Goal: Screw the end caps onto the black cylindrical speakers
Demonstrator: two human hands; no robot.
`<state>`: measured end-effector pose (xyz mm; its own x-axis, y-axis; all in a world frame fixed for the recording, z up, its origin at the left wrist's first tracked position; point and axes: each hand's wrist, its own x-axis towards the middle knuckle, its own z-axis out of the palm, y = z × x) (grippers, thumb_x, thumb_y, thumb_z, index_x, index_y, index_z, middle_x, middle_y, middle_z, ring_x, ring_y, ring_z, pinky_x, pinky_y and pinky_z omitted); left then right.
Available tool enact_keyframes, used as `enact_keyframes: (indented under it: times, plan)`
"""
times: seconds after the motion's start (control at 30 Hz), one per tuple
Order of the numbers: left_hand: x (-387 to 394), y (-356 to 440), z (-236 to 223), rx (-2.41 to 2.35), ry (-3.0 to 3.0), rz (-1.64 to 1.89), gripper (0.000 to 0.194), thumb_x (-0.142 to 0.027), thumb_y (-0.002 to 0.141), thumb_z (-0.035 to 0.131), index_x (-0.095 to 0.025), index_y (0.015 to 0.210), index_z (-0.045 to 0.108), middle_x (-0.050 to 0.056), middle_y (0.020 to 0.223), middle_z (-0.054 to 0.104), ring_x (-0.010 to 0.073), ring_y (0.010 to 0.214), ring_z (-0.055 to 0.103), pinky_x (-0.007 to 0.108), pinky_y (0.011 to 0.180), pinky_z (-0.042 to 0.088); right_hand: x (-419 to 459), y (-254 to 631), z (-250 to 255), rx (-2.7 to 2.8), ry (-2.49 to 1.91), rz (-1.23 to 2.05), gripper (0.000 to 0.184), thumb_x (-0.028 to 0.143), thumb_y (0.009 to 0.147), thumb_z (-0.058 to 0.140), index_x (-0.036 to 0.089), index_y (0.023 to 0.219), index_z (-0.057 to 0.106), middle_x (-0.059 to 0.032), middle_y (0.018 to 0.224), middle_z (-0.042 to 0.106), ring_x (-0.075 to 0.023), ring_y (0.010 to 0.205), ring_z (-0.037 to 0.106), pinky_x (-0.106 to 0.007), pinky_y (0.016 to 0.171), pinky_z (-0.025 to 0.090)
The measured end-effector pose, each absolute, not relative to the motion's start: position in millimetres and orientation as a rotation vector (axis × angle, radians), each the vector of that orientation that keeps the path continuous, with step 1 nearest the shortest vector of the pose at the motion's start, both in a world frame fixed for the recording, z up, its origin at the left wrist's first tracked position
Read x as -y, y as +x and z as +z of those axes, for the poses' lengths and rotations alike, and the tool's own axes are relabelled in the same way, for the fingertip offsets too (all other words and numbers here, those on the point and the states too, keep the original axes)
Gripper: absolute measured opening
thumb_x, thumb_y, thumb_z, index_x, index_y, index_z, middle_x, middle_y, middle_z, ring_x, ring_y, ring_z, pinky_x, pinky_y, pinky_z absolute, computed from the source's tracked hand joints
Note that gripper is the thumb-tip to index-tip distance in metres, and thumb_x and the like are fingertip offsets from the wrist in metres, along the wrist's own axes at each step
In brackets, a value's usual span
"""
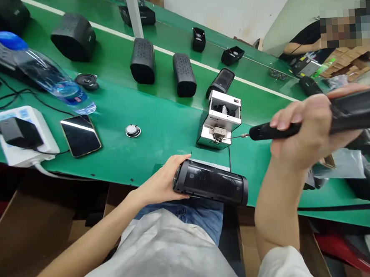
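Note:
At the table's front edge my left hand grips the left end of a black speaker housing, which lies on its side above my lap. My right hand is wrapped around a black electric screwdriver, held level. Its thin bit reaches left to the front of a white screw feeder; whether a screw sits on the tip is too small to tell. On the green table, a small round silver speaker driver lies left of the feeder.
To the left are a phone, a white power strip with a black adapter, and a water bottle. Several black speakers stand along the green belt behind. Plastic bags and black parts lie at right; another person sits beyond.

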<state>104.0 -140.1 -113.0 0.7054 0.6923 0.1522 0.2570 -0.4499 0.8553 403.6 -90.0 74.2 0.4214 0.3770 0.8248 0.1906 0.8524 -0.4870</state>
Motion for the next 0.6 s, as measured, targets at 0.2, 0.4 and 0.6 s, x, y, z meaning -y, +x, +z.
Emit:
enact_keyframes:
  times: [0.2, 0.4, 0.6]
  plan:
    - [133.4, 107.3, -123.2, -0.598, 1.993, 0.664, 0.125, -0.034, 0.084, 0.104, -0.039, 0.178, 0.021, 0.018, 0.17, 0.047, 0.0455, 0.16, 0.053, 0.069, 0.13, 0.052, 67.5, 373.2, 74.1, 1.252, -0.722, 0.106, 0.017, 0.009, 0.096, 0.067, 0.024, 0.098, 0.058, 0.0126, 0.059, 0.05, -0.01, 0.042, 0.051, -0.026, 0.041, 0.042]
    - [131.8, 108.9, -134.0, -0.581, 1.971, 0.642, 0.136, -0.039, 0.085, 0.104, -0.038, 0.183, 0.011, 0.02, 0.172, 0.045, 0.0473, 0.161, 0.053, 0.07, 0.13, 0.053, 53.4, 376.7, 68.3, 1.191, -0.823, 0.066, 0.019, 0.007, 0.093, 0.067, 0.022, 0.099, 0.059, 0.0134, 0.056, 0.048, -0.0104, 0.038, 0.049, -0.024, 0.037, 0.04]
    - [132.4, 110.6, -137.7, -0.562, 1.968, 0.669, 0.136, -0.043, 0.084, 0.106, -0.033, 0.184, 0.015, 0.024, 0.175, 0.045, 0.0508, 0.165, 0.049, 0.074, 0.133, 0.049, 92.4, 350.3, 84.2, 1.107, -0.974, 0.192, 0.019, 0.009, 0.091, 0.066, 0.024, 0.102, 0.064, 0.0121, 0.061, 0.048, -0.0092, 0.046, 0.048, -0.026, 0.046, 0.043]
